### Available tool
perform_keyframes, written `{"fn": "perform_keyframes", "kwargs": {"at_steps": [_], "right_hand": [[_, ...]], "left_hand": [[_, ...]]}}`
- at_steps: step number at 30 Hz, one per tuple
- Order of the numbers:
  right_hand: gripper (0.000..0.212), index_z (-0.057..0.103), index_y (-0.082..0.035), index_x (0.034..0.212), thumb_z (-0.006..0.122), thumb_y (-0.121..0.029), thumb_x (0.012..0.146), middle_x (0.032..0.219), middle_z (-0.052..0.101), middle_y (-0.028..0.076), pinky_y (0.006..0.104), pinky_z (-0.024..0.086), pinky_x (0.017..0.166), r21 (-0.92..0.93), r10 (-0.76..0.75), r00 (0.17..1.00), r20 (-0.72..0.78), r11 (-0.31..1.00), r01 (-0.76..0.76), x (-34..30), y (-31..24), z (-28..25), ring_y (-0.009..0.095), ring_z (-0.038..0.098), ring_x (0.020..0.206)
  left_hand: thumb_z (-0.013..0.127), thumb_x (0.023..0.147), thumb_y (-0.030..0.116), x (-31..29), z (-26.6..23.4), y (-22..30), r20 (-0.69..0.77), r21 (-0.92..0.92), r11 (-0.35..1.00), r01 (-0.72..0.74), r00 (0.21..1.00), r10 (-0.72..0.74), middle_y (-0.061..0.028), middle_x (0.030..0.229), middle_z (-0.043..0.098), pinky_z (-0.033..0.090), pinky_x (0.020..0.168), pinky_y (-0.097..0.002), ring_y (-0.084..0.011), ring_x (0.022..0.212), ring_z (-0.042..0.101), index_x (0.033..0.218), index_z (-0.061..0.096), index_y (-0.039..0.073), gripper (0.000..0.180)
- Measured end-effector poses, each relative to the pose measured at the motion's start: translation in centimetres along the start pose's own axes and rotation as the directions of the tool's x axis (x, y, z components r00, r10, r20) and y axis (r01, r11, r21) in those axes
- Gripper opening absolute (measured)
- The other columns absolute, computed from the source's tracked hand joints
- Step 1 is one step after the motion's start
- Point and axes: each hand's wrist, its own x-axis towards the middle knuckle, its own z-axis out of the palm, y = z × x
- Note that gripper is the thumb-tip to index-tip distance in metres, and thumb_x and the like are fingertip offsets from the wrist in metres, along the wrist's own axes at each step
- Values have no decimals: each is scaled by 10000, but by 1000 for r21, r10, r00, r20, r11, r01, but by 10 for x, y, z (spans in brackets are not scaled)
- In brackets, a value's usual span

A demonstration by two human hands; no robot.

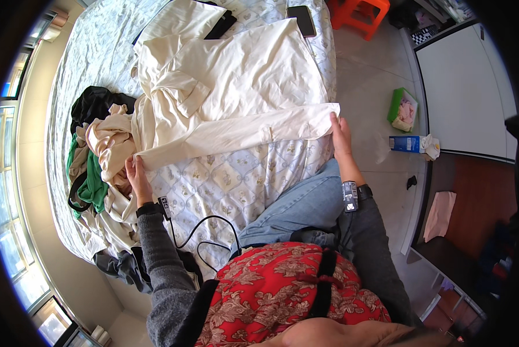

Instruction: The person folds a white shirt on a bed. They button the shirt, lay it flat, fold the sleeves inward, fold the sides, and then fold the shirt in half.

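Observation:
A cream shirt (242, 69) lies spread out on the bed, its body toward the far side and one sleeve bunched near its left part. A long band of its cloth runs along the near edge, stretched between my hands. My left hand (138, 178) pinches the left end of this band, next to the clothes pile. At the right end, by the edge of the bed, my right hand (341, 137) grips the corner with the thumb on top. Both hands are closed on the cloth, and some fingertips are hidden under it.
A mixed heap of clothes (110, 141) in beige, green and black lies left of the shirt. Folded white and black garments (181, 20) and a dark flat device (302, 21) rest farther back. On the floor at right are an orange stool (361, 16), a green box (403, 110) and a blue box (405, 144).

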Motion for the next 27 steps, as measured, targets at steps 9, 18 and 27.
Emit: {"fn": "perform_keyframes", "kwargs": {"at_steps": [9, 18, 27], "right_hand": [[249, 635, 47, 1055, 622, -156, 911, 901, 683, 174, 318, 488, 810, -457, -121, 970, 209, 865, 206, 21, -71, -6, 267, 644, 825], [233, 675, -50, 1150, 633, -164, 951, 1065, 689, 7, 276, 439, 923, 261, -195, 853, 483, 963, 73, 54, -171, -26, 88, 600, 979], [285, 668, -22, 1093, 612, -270, 964, 997, 669, -12, 231, 440, 827, -89, 155, 955, 253, 987, -137, 36, -29, -24, 66, 573, 901]], "left_hand": [[566, 1002, 221, 29, -16, 4, 33, 109, 994, -8, 999, 5, 37, 863, 583, 413, 712, -195, -36, 774, 494, 1000, 560, 78, 143], [547, 1010, 214, 36, -22, 14, -34, 58, 998, -40, 999, 42, 11, 925, 607, 442, 746, -204, -59, 800, 523, 1025, 577, 46, 171], [576, 994, 276, -6, -27, -49, 58, 430, 877, 213, 963, -263, 59, 807, 541, 382, 634, -204, -35, 713, 452, 991, 590, 41, 236]]}}
